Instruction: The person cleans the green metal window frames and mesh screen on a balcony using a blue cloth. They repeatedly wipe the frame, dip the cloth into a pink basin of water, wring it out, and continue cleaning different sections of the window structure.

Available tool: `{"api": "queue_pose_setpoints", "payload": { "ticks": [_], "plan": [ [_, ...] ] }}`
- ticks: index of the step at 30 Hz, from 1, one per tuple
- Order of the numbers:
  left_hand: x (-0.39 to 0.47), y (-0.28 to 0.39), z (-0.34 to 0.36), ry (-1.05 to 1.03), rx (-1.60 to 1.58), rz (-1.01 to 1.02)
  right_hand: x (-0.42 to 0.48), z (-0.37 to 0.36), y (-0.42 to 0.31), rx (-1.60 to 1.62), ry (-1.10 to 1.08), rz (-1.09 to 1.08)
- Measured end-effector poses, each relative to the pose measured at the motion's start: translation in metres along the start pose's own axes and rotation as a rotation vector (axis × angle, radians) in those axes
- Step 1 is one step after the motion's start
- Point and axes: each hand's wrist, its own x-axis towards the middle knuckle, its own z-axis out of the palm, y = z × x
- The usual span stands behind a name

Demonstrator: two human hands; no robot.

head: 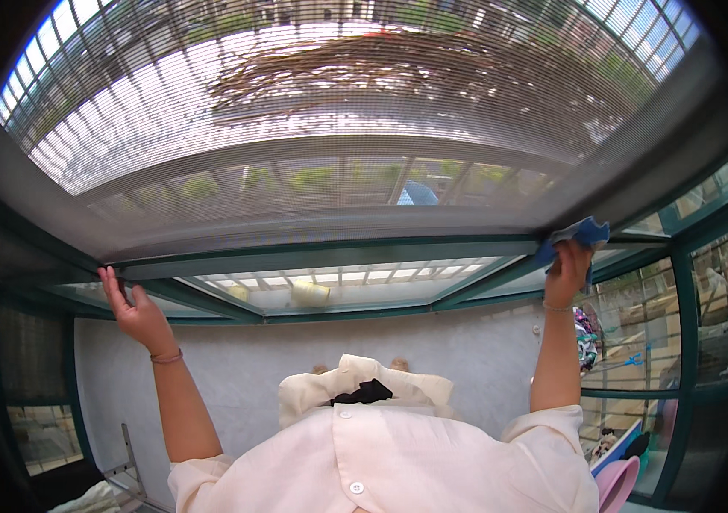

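Before me spans a window with a mesh insect screen (313,183) set in a dark green metal frame (332,249). My right hand (569,272) grips a crumpled blue cloth (585,232) and presses it at the lower right corner of the screen frame. At the lower left corner my left hand (130,309) touches the green frame with its fingertips. That hand is empty, its thumb apart from the fingers. Under the frame's rail, slanting lower glass panes (396,282) reach down toward the grey floor.
A pale yellow roll-like object (310,293) shows through the lower glass. Outside, a bundle of long sticks (402,64) lies behind metal bars. At right stand glass panels (633,327) and a pink basin (617,484). A metal rack (127,455) is at lower left.
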Motion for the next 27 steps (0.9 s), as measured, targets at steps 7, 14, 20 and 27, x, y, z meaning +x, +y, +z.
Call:
{"api": "queue_pose_setpoints", "payload": {
  "ticks": [7,14,20,27],
  "plan": [
    [-0.037,0.073,0.004,-0.073,-0.151,0.193,0.014,-0.075,0.034,0.076,-0.295,0.43],
    [-0.105,0.17,0.026,-1.164,-0.725,0.392,0.09,-0.087,-0.114,1.068,-0.872,-0.037],
    [-0.145,0.192,0.034,-1.308,-0.812,0.224,0.092,-0.051,-0.217,1.073,-0.447,0.372],
    [-0.132,0.164,0.022,-0.928,-0.454,0.311,0.06,-0.014,-0.296,1.369,-0.509,0.601]
  ]
}}
